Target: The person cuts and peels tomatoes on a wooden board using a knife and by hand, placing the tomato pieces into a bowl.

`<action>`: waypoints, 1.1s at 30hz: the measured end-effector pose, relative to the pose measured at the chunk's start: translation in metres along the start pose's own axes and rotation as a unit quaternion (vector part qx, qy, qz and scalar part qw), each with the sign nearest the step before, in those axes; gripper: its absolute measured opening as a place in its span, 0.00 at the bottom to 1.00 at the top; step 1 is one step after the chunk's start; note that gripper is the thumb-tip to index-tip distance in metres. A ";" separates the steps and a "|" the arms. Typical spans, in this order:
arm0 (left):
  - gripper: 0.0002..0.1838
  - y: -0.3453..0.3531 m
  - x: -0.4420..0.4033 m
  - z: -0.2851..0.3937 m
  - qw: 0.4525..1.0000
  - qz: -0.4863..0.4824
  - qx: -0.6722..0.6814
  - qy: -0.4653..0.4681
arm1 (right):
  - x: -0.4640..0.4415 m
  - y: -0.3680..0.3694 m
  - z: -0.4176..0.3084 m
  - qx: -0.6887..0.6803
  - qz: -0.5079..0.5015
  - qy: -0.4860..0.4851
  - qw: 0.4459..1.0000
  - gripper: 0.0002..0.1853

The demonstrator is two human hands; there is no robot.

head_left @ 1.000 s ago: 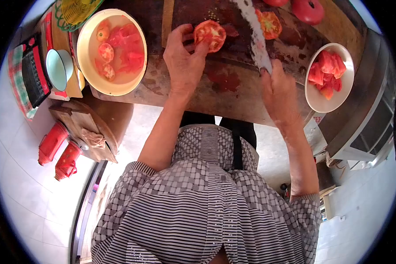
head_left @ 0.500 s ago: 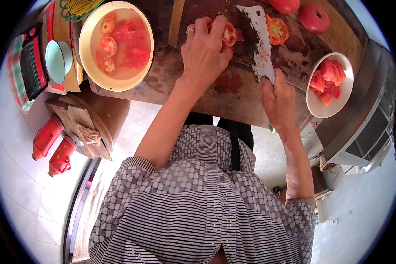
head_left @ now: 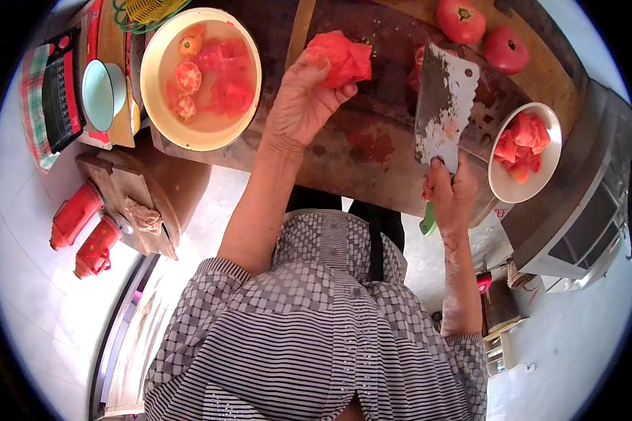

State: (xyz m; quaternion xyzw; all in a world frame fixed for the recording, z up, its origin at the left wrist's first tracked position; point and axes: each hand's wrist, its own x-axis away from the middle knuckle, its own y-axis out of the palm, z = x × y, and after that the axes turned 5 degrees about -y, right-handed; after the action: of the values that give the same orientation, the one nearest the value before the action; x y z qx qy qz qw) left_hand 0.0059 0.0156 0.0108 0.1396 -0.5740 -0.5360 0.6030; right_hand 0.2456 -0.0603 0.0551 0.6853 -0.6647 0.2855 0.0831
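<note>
A peeled red tomato piece (head_left: 343, 59) rests in my left hand (head_left: 303, 105), palm turned up and fingers curled round it, above the dark wooden board. My right hand (head_left: 451, 193) grips a wide cleaver (head_left: 444, 105) with a worn, patchy blade, its flat face showing; part of a green handle sticks out below the hand. Behind the blade, another red tomato piece is mostly hidden. To the right stands a white oval bowl (head_left: 495, 179) with red tomato chunks (head_left: 523, 144). Two whole tomatoes (head_left: 461, 21) (head_left: 505, 50) lie at the back right.
At the left, a cream basin (head_left: 149, 105) holds tomato pieces in reddish liquid. Beside it are a pale green bowl (head_left: 98, 98) and a yellow-green basket (head_left: 144, 10). Lower left are a wooden stool top (head_left: 119, 189) and two red flasks (head_left: 74, 214).
My left hand has turned palm up with the tomato piece, showing its outer side instead of the cut face. The cleaver has swung round so its broad face shows. The view has shifted slightly.
</note>
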 end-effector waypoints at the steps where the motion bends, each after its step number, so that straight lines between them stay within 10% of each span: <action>1: 0.20 -0.003 -0.002 -0.002 1.000 -0.001 0.002 -0.001 | 0.003 0.001 0.002 -0.019 0.010 0.009 1.000 0.11; 13: 0.23 0.016 -0.014 -0.021 0.898 0.155 -0.409 0.043 | 0.022 -0.002 0.019 -0.114 0.075 0.015 0.991 0.05; 19: 0.25 0.011 -0.018 -0.023 0.858 0.201 -0.447 0.153 | 0.024 -0.002 0.023 -0.152 0.112 0.048 0.981 0.06; 33: 0.03 0.014 -0.009 -0.015 0.922 0.232 -0.309 0.019 | -0.020 0.020 0.034 -0.274 0.002 0.135 0.952 0.09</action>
State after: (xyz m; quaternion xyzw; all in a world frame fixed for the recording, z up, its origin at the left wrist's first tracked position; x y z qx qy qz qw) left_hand 0.0279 0.0220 0.0125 -0.1808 -0.3850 -0.5292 0.7342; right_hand 0.2369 -0.0618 0.0122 0.5904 -0.7010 0.1827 0.3559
